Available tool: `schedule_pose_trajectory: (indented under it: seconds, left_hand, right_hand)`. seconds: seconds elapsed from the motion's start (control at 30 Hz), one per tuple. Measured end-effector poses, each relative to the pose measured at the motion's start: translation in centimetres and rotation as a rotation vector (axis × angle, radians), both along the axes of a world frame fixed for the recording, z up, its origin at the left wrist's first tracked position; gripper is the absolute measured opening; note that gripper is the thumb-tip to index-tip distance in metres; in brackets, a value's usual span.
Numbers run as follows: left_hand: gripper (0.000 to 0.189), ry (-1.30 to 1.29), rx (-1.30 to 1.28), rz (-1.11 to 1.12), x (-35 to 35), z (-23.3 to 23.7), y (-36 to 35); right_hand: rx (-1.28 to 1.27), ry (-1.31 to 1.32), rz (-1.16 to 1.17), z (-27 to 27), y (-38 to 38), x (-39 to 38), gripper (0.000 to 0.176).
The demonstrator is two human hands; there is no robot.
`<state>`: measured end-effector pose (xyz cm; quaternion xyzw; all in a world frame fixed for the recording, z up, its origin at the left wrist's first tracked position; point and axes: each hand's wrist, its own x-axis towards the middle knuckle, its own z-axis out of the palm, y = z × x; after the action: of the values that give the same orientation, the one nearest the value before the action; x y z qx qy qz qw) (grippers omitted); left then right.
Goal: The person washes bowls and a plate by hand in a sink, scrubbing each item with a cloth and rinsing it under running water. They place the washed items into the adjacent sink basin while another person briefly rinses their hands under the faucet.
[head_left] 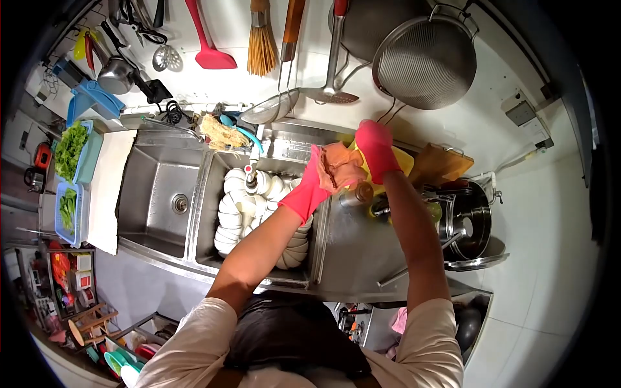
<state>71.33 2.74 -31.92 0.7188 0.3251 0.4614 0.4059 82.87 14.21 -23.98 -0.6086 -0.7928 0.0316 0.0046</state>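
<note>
My left hand [309, 189], in a pink rubber glove, is closed on a crumpled salmon-coloured cloth [341, 168] above the edge between the filled basin and the steel drainboard. My right hand [376, 147], gloved the same way, is farther back near the wall, its fingers curled; what they hold, if anything, is hidden. Just beneath and beside it shows a yellow object [404, 161] whose kind I cannot make out. A jar-like container [357, 194] stands below the cloth. Stacked white bowls [246, 210] fill much of the basin to the left, under a tap [250, 174].
Farther left is a second steel basin [165, 194]. A loofah-like scrubber [223, 132] lies behind the sinks. Strainers [427, 61], a brush [261, 48] and a red spatula [210, 55] hang on the wall. A metal pot [475, 220] stands at the right.
</note>
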Motion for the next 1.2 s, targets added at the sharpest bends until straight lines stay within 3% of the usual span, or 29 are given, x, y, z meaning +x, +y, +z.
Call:
schedule_pose_trajectory:
  seconds: [0.07, 0.1, 0.17, 0.2, 0.27, 0.3, 0.37, 0.4, 0.57, 0.6, 0.67, 0.7, 0.77, 0.8, 0.87, 0.9, 0.97, 1.0, 1.07, 1.1, 1.13, 1.2]
  left_hand:
    - [0.051, -1.437, -1.102, -0.026, 0.8, -1.6, 0.7]
    - [0.051, -1.436, -1.092, -0.030, 0.5, -2.3, 1.7]
    - [0.049, -0.714, -0.463, -0.512, -0.4, -1.7, 3.1]
    - [0.049, -0.718, -0.464, -0.508, -0.2, -2.0, 2.5]
    - [0.050, -1.354, -1.115, -0.112, 0.2, 3.6, -1.2]
    - [0.050, -1.352, -1.114, -0.113, 0.3, 2.1, -0.8]
    - [0.054, -0.918, -0.761, -0.077, 0.7, -1.0, 0.2]
    - [0.054, -0.917, -0.753, -0.081, 0.7, -1.2, 0.7]
    - [0.051, -1.397, -1.019, -0.124, 0.0, 4.1, -1.7]
    - [0.051, -1.394, -1.018, -0.126, 0.1, 3.4, -1.7]
    - [0.049, -0.675, -0.435, 0.119, 0.4, 2.9, -1.0]
    - [0.049, -0.676, -0.426, 0.118, 0.3, 2.5, -0.7]
    - [0.044, -0.826, -0.518, -0.102, -0.3, 5.2, -1.5]
    - [0.044, -0.829, -0.525, -0.095, -0.2, 6.8, -2.0]
    - [0.037, -1.376, -1.154, 0.161, 0.2, 9.7, -2.5]
    - [0.037, -1.373, -1.157, 0.159, 0.3, 8.8, -2.3]
    - [0.031, -0.759, -0.494, -0.110, 0.3, 5.9, -1.4]
    - [0.031, -0.759, -0.485, -0.111, 0.1, 5.1, -0.9]
    - [0.025, -0.141, 0.076, 0.100, -0.8, 6.1, -1.1]
    - [0.028, -0.125, -0.192, 0.132, -1.2, 6.1, -2.5]
    - [0.028, -0.125, -0.193, 0.144, -1.9, 6.4, -3.7]
    - [0.038, -0.330, -0.197, 0.073, -3.3, 6.8, -6.0]
  right_hand:
    - [0.028, 0.020, -0.007, -1.0, 0.7, 0.2, 0.018]
    - [0.024, 0.039, 0.007, -1.1, 1.2, 0.4, 0.018]
    - [0.017, 0.056, 0.026, -0.4, 1.4, 0.3, 0.018]
    - [0.016, 0.054, 0.005, -0.3, 1.5, 0.4, 0.019]
    - [0.006, 0.050, -0.018, -0.5, 0.8, 0.2, 0.020]
    - [-0.006, 0.023, -0.045, -0.5, 0.5, -0.2, 0.021]
    - [-0.007, -0.003, -0.076, 0.0, 0.5, -0.2, 0.021]
    - [-0.020, 0.000, -0.041, 0.5, 0.8, -0.1, 0.021]
    - [0.029, 0.059, -0.035, -0.1, 0.1, -0.3, 0.021]
    - [0.010, 0.015, -0.021, -0.2, 0.1, -0.4, 0.022]
    - [0.010, -0.029, -0.008, 0.8, 0.4, -0.4, 0.022]
    - [0.003, -0.016, 0.000, 1.2, 0.5, -0.3, 0.022]
    - [-0.013, -0.006, 0.017, 1.3, 0.5, -0.4, 0.022]
    - [0.019, 0.012, 0.015, 1.0, 0.3, -0.4, 0.021]
    - [0.048, 0.030, 0.007, -0.2, 0.3, -0.2, 0.021]
    - [0.052, 0.017, 0.008, -0.8, 0.4, -0.2, 0.019]
    - [0.066, 0.005, 0.001, -0.7, 0.2, -0.2, 0.018]
    - [0.061, -0.032, -0.033, 0.0, -0.1, -0.5, 0.017]
    - [0.060, -0.067, -0.050, 1.0, -0.8, -0.8, 0.016]
    - [0.283, 0.073, 0.039, 1.2, -1.5, -0.5, 0.016]
    - [0.504, 0.218, 0.127, 1.4, -2.4, -0.3, 0.016]
    - [0.608, 0.514, 0.157, 3.6, -7.3, -0.6, 0.018]
